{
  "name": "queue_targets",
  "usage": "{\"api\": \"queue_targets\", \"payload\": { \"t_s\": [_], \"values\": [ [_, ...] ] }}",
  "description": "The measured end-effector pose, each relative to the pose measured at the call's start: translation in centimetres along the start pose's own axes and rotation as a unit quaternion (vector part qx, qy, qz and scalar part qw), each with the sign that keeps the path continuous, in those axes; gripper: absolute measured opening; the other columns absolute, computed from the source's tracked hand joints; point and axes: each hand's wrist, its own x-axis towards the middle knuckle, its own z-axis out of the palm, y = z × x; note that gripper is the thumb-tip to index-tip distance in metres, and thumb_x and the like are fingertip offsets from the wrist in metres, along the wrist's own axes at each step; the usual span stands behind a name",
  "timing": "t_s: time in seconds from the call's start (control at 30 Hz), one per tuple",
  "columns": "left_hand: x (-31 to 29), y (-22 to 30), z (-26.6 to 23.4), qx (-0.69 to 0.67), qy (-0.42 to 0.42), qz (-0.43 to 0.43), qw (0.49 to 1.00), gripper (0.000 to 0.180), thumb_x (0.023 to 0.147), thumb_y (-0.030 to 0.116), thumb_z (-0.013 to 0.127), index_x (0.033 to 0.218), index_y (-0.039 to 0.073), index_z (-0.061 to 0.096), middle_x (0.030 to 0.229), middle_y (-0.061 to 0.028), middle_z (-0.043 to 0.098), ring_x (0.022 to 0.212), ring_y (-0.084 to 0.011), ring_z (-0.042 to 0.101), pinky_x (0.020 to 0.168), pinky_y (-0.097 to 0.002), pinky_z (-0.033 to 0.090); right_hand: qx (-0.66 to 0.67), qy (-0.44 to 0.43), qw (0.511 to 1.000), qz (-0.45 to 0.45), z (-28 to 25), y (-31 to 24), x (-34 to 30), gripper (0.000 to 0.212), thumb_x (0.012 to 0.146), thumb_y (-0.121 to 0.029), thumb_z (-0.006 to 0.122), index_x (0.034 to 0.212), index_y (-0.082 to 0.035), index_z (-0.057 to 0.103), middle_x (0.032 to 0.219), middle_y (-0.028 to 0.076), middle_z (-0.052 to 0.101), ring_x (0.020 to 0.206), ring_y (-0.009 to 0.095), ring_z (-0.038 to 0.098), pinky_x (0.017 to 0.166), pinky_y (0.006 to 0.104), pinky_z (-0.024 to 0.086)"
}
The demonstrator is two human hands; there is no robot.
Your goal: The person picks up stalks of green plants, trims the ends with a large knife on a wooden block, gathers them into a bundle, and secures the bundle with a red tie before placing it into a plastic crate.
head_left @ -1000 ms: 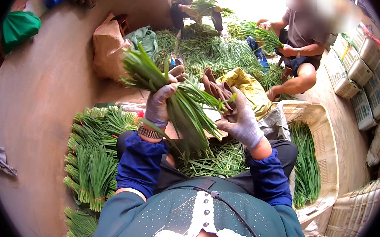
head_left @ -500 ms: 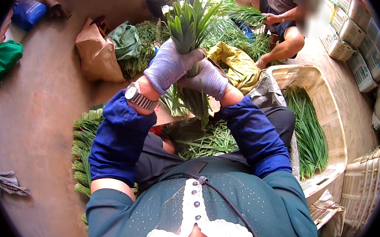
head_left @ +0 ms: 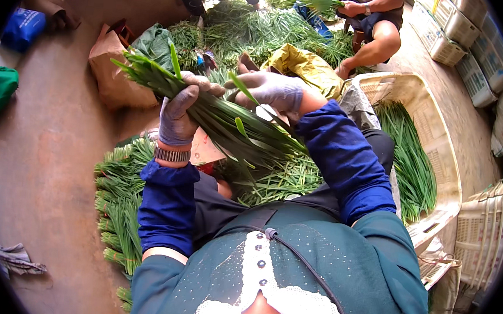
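My left hand [head_left: 180, 111], in a grey-purple knit glove, is closed around a thick bunch of Chinese chives [head_left: 236, 127]. The bunch slants across my lap, its lighter ends at upper left and its long dark leaves trailing to lower right. My gloved right hand [head_left: 276, 91] is over the middle of the bunch, thumb and fingers pinched on a single loose chive leaf [head_left: 243, 89]. Loose leaves [head_left: 287, 183] lie in a heap below, between my legs. Part of my right fingertips is hidden by the leaf and glove.
Tied bundles [head_left: 121, 200] are stacked at my left. A cream plastic crate [head_left: 447, 153] holding chives [head_left: 405, 162] stands at my right. Ahead are a yellow sack [head_left: 310, 68], a brown bag [head_left: 117, 77] and a big chive pile [head_left: 243, 25]. Two people sit beyond; one holds chives.
The bunch has swung from upright to slanting leftward and down. My right hand has left its grip on the bunch and now pinches one leaf; my left hand still holds on.
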Motion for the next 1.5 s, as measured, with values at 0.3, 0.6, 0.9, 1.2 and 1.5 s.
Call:
{"api": "queue_targets", "payload": {
  "t_s": [0.3,0.6,0.9,1.2,1.5],
  "values": [
    [-4.4,0.4,-7.0,-0.038,0.017,0.118,0.992,0.013,0.095,0.010,0.063,0.106,0.015,0.059,0.101,-0.0001,0.062,0.098,-0.0175,0.061,0.099,-0.0444,0.044,0.154,0.205,0.961,0.101,-2.8,7.7,-10.7,0.040,0.099,-0.040,0.057,0.112,-0.003,0.066,0.095,0.006,0.070,0.088,0.017,0.066,0.077,0.0305,0.054],
    [-5.2,-0.1,-9.0,-0.034,0.056,0.158,0.985,0.014,0.094,0.011,0.064,0.106,0.013,0.058,0.098,-0.0030,0.060,0.095,-0.0210,0.062,0.096,-0.0475,0.050,0.031,0.214,0.954,0.206,1.3,10.7,-7.4,0.023,0.088,-0.017,0.072,0.102,0.001,0.067,0.077,0.001,0.065,0.062,0.007,0.056,0.055,0.0218,0.044],
    [-6.3,0.4,-10.1,0.011,0.074,0.167,0.983,0.014,0.095,0.012,0.063,0.107,0.014,0.057,0.099,-0.0013,0.059,0.096,-0.0187,0.060,0.097,-0.0436,0.048,-0.066,0.257,0.953,0.149,2.6,14.0,-6.0,0.039,0.080,-0.014,0.072,0.114,0.003,0.063,0.086,0.011,0.069,0.073,0.018,0.065,0.068,0.0305,0.052],
    [-7.5,1.9,-13.7,-0.035,0.200,0.235,0.951,0.013,0.100,0.020,0.055,0.108,0.012,0.062,0.101,-0.0020,0.063,0.096,-0.0166,0.061,0.096,-0.0402,0.049,-0.522,-0.122,0.739,0.409,1.8,11.1,-10.5,0.038,0.078,-0.030,0.073,0.107,-0.006,0.070,0.099,0.019,0.070,0.097,0.036,0.067,0.086,0.0424,0.052],
    [-6.5,-0.7,-14.1,-0.049,0.263,0.169,0.949,0.016,0.100,0.022,0.056,0.105,0.010,0.063,0.106,-0.0031,0.067,0.100,-0.0165,0.062,0.098,-0.0408,0.048,0.194,0.210,0.955,0.076,4.2,8.6,-4.8,0.041,0.085,-0.011,0.074,0.121,0.002,0.060,0.113,0.009,0.066,0.098,0.015,0.063,0.087,0.0287,0.052]
  ]
}}
